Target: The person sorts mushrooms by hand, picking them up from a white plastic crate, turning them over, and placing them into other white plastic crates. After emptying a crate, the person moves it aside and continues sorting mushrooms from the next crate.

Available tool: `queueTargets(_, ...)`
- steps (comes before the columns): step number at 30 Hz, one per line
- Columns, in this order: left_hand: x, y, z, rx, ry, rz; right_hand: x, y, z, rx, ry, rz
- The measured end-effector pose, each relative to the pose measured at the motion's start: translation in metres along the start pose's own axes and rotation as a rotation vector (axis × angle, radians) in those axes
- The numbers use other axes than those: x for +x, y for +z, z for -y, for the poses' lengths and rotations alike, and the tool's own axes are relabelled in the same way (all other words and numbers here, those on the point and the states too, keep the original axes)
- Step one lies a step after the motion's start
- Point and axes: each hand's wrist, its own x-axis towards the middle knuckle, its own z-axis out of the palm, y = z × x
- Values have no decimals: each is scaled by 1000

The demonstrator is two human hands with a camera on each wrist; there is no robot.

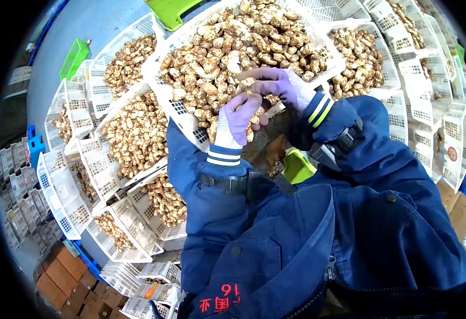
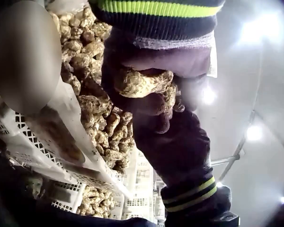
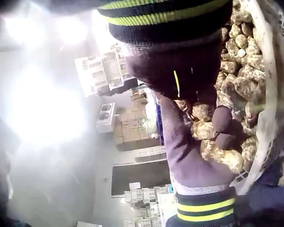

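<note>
My left hand (image 1: 238, 118), in a purple and white glove, grips several lumpy brown-and-cream mushrooms; two of its fingertips curl over the mushrooms (image 3: 203, 130) in the right wrist view. The right hand (image 1: 276, 86), gloved the same way, meets it from the other side. Its fingers pinch a mushroom (image 1: 246, 85) at the left hand's fingertips. In the left wrist view a pale mushroom (image 2: 143, 83) shows between the two gloves. Both hands are above the near edge of a white perforated crate (image 1: 153, 66) heaped with mushrooms (image 1: 211, 58).
More mushroom-filled white crates flank this one, such as a crate (image 1: 92, 159) at left and another (image 1: 389, 58) at right. Below the hands lies a bright green plastic piece (image 1: 298, 166). A green basket (image 1: 75, 58) stands at far left, and cardboard boxes (image 1: 63, 268) at lower left.
</note>
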Motion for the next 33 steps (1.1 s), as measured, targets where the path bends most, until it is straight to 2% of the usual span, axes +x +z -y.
queueTargets(1,0,-1,8,83,148,3,-2,4,4,198,74,21)
queueTargets(3,3,-11,19,407,430,-18,-1,-5,-1,119,17,-134)
queueTargets(4,-2,-8,6,31,197,3,0,-15,-7,78,-11,-212)
queueTargets(6,-6,-10,1,-64,38,-102,7,-48,-42,-15,49,-433)
queueTargets(7,-5,-10,6,-158,66,-145,4,-64,-41,-157,227,-478)
queueTargets(8,-5,-11,1,-273,-6,-188,2,-72,-51,-149,209,-538)
queueTargets(10,-4,-15,3,-362,32,-203,0,-83,-59,-591,218,-487)
queueTargets(15,-1,-10,1,-391,-142,-242,18,-46,-54,-1082,-50,-412)
queueTargets(16,3,-12,2,-417,-199,-166,24,-37,-48,-1149,-5,-396)
queueTargets(19,4,-7,2,-411,-219,-182,41,-28,-48,-1383,127,-380)
queueTargets(22,7,-3,8,-370,-236,-362,50,-25,-44,-1446,240,-301)
queueTargets(23,9,-2,9,-417,-228,-378,51,-25,-45,-1456,219,-301)
queueTargets(26,9,-3,12,-299,-188,-337,53,-26,-47,-1452,145,-297)
queueTargets(27,10,-1,14,-318,-184,-380,52,-25,-48,-1454,108,-296)
queueTargets(29,10,0,8,-239,-251,-418,46,-22,-45,-1425,17,-327)
queueTargets(30,11,0,6,-200,-288,-434,45,-20,-45,-1411,57,-305)
queueTargets(32,11,-1,13,-207,-265,-392,43,-17,-57,-1352,-23,-398)
queueTargets(33,12,-3,14,-221,-267,-367,44,-17,-61,-1393,38,-386)
